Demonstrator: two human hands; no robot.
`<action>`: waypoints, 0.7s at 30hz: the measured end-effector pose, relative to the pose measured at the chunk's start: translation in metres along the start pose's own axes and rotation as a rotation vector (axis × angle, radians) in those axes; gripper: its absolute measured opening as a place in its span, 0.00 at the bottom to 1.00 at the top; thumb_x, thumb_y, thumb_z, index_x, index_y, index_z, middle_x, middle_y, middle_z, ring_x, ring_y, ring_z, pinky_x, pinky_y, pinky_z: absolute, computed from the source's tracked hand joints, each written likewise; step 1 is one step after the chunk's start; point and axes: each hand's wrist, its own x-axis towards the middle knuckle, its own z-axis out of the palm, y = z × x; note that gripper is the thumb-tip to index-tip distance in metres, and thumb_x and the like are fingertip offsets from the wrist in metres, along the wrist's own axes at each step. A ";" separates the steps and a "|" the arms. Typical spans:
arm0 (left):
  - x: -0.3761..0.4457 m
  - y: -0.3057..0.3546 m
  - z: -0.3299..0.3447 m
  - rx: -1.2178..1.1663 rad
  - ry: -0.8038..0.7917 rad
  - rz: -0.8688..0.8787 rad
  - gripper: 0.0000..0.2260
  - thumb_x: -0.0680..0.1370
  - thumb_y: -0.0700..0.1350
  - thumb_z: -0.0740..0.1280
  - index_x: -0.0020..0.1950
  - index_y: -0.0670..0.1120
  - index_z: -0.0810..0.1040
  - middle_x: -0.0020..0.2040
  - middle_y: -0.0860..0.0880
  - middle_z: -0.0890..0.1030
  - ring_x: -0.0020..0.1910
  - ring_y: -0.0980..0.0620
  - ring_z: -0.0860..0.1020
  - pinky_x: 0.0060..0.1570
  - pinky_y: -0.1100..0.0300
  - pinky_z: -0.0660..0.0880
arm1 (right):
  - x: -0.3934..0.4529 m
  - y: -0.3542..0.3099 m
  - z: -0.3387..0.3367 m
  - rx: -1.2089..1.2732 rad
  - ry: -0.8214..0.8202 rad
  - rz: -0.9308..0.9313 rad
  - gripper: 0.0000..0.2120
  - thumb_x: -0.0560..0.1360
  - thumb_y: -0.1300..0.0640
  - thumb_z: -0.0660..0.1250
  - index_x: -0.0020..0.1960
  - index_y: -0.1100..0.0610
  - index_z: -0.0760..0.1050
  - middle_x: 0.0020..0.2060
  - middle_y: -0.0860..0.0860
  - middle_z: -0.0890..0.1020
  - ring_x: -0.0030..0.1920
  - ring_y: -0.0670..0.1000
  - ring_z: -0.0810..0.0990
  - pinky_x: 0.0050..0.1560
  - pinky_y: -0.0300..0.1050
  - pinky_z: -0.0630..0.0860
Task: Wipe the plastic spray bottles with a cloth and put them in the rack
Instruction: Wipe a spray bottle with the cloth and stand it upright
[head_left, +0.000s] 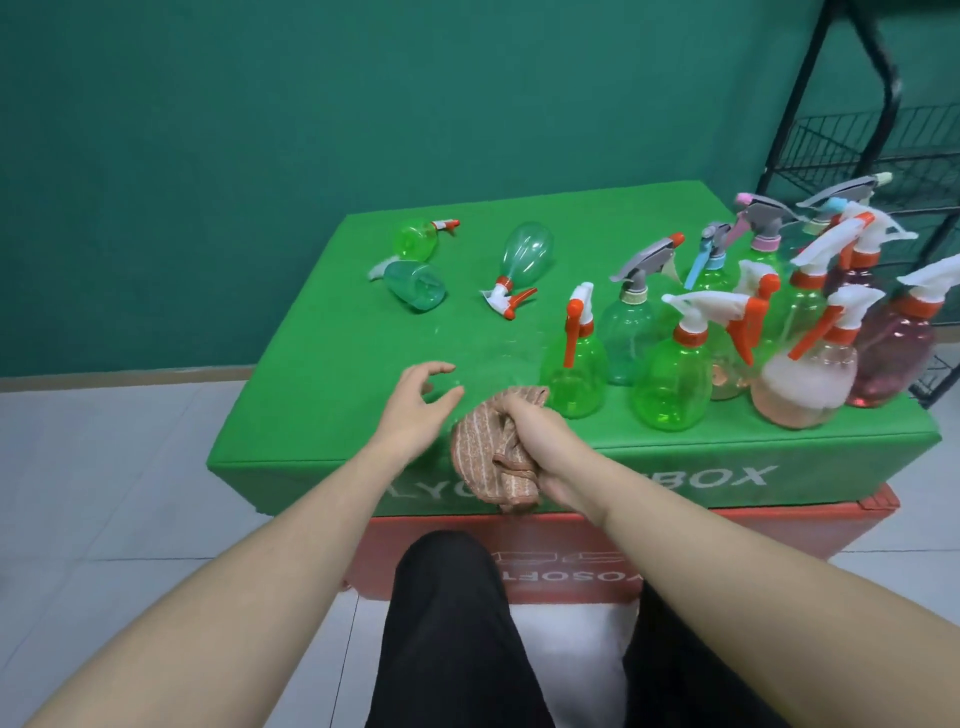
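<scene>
A person sits at a green box (322, 415); the right hand (540, 441) grips a bunched striped cloth (480, 452) at its near edge, and the left hand (415, 405) hovers beside it, fingers spread and loosely curved, holding nothing. A crowd of plastic spray bottles (670, 374) stands along the right edge, three more lie toward the far left corner, and the black wire rack (883, 150) stands beyond the far right corner. No bottle is in hand, so the step looks like choosing one: the free hand must take a bottle so the cloth can wipe it.
</scene>
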 end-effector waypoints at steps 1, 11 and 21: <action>0.003 -0.006 -0.006 0.010 0.004 0.000 0.15 0.81 0.47 0.69 0.68 0.51 0.75 0.71 0.52 0.72 0.67 0.54 0.70 0.68 0.56 0.65 | 0.005 -0.002 0.007 0.000 0.011 -0.003 0.10 0.81 0.54 0.64 0.53 0.60 0.78 0.42 0.59 0.85 0.36 0.56 0.84 0.41 0.51 0.83; 0.083 -0.031 -0.031 0.026 -0.055 0.052 0.14 0.81 0.44 0.69 0.66 0.50 0.76 0.64 0.52 0.77 0.66 0.52 0.73 0.72 0.54 0.67 | 0.078 -0.030 0.044 -0.023 0.197 -0.138 0.11 0.81 0.52 0.62 0.53 0.59 0.77 0.41 0.55 0.83 0.41 0.53 0.82 0.46 0.47 0.80; 0.212 0.003 0.016 0.365 -0.267 0.324 0.23 0.81 0.46 0.67 0.76 0.54 0.69 0.75 0.47 0.71 0.71 0.47 0.70 0.74 0.49 0.64 | 0.147 -0.038 0.041 0.072 0.411 -0.267 0.06 0.77 0.52 0.62 0.43 0.51 0.74 0.38 0.53 0.80 0.40 0.53 0.80 0.44 0.50 0.77</action>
